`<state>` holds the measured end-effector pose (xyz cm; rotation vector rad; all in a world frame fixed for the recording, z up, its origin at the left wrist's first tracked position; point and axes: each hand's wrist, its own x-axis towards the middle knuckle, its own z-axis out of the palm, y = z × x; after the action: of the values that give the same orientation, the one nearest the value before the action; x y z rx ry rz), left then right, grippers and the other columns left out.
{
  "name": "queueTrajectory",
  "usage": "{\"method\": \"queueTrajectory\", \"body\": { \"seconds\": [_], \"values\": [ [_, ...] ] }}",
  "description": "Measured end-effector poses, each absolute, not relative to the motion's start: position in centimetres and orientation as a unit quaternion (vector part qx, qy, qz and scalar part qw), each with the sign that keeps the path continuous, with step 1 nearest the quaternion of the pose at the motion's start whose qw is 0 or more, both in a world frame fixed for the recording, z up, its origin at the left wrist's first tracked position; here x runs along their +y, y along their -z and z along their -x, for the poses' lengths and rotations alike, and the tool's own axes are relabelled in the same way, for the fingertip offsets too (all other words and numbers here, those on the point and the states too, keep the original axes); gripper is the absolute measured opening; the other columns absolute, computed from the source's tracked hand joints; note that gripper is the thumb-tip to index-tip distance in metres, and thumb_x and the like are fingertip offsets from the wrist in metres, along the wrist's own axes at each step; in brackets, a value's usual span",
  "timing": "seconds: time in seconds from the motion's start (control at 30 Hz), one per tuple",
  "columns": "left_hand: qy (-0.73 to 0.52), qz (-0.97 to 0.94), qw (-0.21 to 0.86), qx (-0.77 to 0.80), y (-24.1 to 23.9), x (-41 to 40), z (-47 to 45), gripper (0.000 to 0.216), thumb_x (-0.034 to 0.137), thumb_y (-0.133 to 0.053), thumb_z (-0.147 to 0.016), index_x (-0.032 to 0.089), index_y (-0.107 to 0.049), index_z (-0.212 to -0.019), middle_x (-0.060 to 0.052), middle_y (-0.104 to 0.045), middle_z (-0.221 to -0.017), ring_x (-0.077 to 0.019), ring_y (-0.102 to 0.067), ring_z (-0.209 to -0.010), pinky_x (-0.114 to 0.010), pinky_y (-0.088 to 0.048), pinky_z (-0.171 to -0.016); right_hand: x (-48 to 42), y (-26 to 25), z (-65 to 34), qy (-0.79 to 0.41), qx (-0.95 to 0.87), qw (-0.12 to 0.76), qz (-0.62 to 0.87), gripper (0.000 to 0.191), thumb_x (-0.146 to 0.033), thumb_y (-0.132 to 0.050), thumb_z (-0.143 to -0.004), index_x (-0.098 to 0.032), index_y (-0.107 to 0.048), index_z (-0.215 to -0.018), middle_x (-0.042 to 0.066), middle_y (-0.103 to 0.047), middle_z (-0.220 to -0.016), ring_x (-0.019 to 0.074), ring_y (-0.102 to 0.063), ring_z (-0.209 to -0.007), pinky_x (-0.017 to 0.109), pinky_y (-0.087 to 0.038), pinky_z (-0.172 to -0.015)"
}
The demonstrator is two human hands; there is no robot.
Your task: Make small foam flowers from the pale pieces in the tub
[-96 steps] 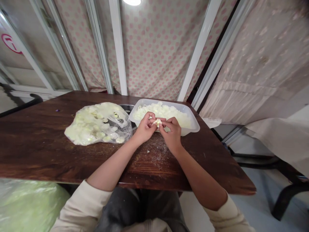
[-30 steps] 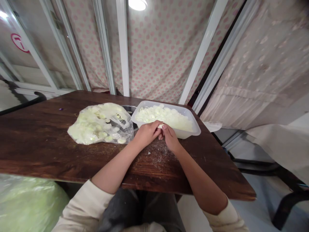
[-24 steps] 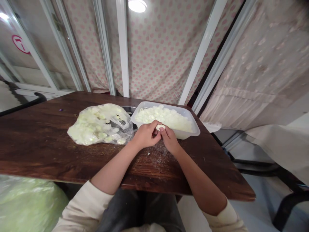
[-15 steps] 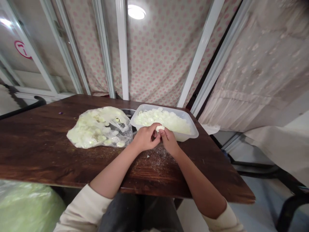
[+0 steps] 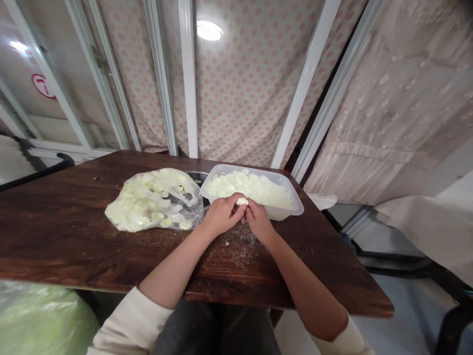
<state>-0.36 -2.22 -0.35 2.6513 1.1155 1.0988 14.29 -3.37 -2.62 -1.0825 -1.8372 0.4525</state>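
Down at my far left, below the worktop, a bulging pale green plastic sack [image 5: 44, 320] shines softly. On the dark, glossy, wood-grained worktop [image 5: 62, 241], a limp clear plastic bag [image 5: 148, 202] lies slumped flat, filled with soft, pale greenish-white chopped pieces, and the curved rim of a metal bowl [image 5: 195, 174] shows just behind it. My left hand [image 5: 221, 215] and my right hand [image 5: 259, 223] meet near the middle with fingers curled, both closed on a small white lump [image 5: 242, 201] that sits pinched between them, just in front of a translucent rectangular plastic tray [image 5: 286, 215]. The tray's smooth rounded corners hold a heap of pale chopped pieces [image 5: 247, 185]. Fine pale crumbs [image 5: 240, 241] dust the wood just below my wrists. My forearms reach in over the worktop's straight near edge, and to the right the wood runs out to a sharp corner, with a crumpled white sheet [image 5: 323, 199] just beyond the tray.
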Motion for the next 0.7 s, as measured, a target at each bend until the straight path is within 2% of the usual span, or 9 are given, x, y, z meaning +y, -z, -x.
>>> {"method": "queueTrajectory", "body": {
  "seconds": [0.2,0.4,0.57,0.7],
  "values": [
    [-0.401,-0.852,0.137,0.307,0.2,-2.1,0.1,0.029,0.035,-0.033,-0.089,0.018,-0.053,-0.104,-0.004,-0.065,-0.085,-0.0162,-0.061,-0.077,-0.026,-0.045,-0.070,-3.5,2.5,-14.5,-0.094,-0.758,0.425,0.485,0.014,-0.017,-0.035,-0.083,-0.018,-0.050,-0.084,-0.002,-0.050,-0.055,0.0127,-0.049,-0.051,0.024,-0.037,-0.054],
    [-0.413,-0.852,0.163,0.277,0.3,-1.7,0.2,0.031,0.033,-0.043,-0.086,0.019,-0.052,-0.112,-0.004,-0.065,-0.094,-0.0150,-0.060,-0.082,-0.026,-0.046,-0.073,-3.5,2.4,-14.8,-0.042,-0.759,0.406,0.507,0.016,-0.018,-0.035,-0.082,-0.018,-0.047,-0.092,-0.001,-0.053,-0.056,0.0151,-0.050,-0.050,0.024,-0.034,-0.051],
    [-0.413,-0.848,0.187,0.274,0.9,-1.3,0.6,0.030,0.028,-0.046,-0.085,0.019,-0.056,-0.112,0.002,-0.063,-0.064,-0.0098,-0.057,-0.055,-0.021,-0.046,-0.058,-3.6,2.3,-14.7,-0.060,-0.771,0.401,0.490,0.016,-0.013,-0.035,-0.078,-0.018,-0.045,-0.090,-0.002,-0.053,-0.056,0.0144,-0.049,-0.051,0.024,-0.035,-0.051],
    [-0.421,-0.848,0.174,0.270,1.1,-1.1,0.9,0.027,0.023,-0.044,-0.085,0.018,-0.058,-0.107,0.003,-0.059,-0.056,-0.0078,-0.054,-0.050,-0.018,-0.044,-0.053,-3.8,2.4,-14.5,-0.141,-0.783,0.412,0.445,0.017,-0.011,-0.035,-0.079,-0.019,-0.043,-0.092,-0.003,-0.052,-0.058,0.0125,-0.049,-0.052,0.023,-0.037,-0.052]
  ]
}}
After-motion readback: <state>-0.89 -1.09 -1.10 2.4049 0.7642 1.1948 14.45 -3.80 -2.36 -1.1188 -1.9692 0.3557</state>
